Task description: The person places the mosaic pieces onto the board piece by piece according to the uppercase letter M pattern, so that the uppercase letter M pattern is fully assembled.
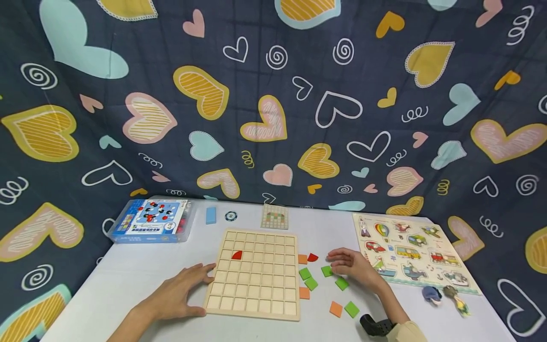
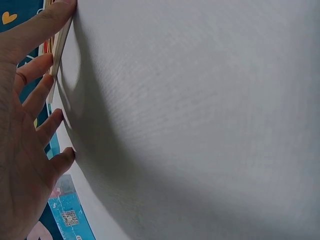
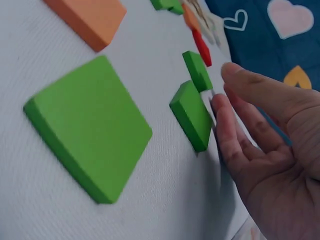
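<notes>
A wooden grid board (image 1: pixel 255 290) lies on the white table. One red quarter-circle tile (image 1: pixel 237 255) sits in its upper left part. My left hand (image 1: pixel 177 292) rests along the board's left edge, thumb by the near corner and fingers loosely spread; in the left wrist view the thumb lies on the edge. To the right of the board, my right hand (image 1: pixel 352 267) hovers over the table with nothing in its grasp. Its fingertips are close to a green square tile (image 3: pixel 192 116). Another green tile (image 3: pixel 90 130) lies nearer the right wrist camera.
Beside the board are another red tile (image 1: pixel 313 257), orange squares (image 1: pixel 335 309) and several green ones. Behind it stand a small pattern card (image 1: pixel 275 217), a round chip (image 1: pixel 231 216), a blue block (image 1: pixel 211 215) and a boxed kit (image 1: pixel 151 222). A vehicle puzzle (image 1: pixel 410 242) and small toys (image 1: pixel 457 301) are at right.
</notes>
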`<control>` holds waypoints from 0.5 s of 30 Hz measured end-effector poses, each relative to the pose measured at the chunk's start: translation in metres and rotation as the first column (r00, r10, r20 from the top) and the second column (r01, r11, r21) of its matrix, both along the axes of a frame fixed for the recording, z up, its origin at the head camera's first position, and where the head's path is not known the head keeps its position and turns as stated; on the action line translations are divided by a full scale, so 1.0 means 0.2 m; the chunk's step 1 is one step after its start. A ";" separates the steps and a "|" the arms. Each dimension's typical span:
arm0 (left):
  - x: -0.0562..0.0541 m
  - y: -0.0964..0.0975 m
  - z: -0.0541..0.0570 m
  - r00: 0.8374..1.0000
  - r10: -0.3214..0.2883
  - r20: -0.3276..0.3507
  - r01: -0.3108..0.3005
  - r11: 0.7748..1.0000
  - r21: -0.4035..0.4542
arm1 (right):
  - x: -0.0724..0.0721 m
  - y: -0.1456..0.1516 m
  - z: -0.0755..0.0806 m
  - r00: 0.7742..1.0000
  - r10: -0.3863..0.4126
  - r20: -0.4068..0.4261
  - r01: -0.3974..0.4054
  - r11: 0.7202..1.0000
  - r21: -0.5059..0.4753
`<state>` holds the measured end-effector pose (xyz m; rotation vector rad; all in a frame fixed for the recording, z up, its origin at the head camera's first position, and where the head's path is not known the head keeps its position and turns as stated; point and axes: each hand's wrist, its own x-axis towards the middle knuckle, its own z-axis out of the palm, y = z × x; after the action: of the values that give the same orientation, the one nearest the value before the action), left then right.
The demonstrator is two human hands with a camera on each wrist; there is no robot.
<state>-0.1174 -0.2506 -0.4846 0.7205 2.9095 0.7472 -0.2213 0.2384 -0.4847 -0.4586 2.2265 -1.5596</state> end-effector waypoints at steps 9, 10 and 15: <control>0.00 0.00 -0.01 1.000 0.006 0.026 -0.007 1.000 0.011 | -0.02 0.00 -0.04 0.998 0.040 -0.052 -0.036 0.997 0.062; 0.00 0.00 -0.01 1.000 0.006 0.030 -0.007 1.000 0.011 | -0.02 0.00 -0.04 0.997 0.046 -0.063 -0.042 0.997 0.064; 0.00 0.00 0.00 1.000 0.004 0.025 -0.004 1.000 0.009 | -0.03 0.00 -0.04 0.990 0.070 -0.126 -0.064 0.997 0.051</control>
<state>-0.1181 -0.2515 -0.4854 0.7007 2.8881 0.7652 -0.2264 0.2385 -0.4937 -0.6291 2.3117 -1.4788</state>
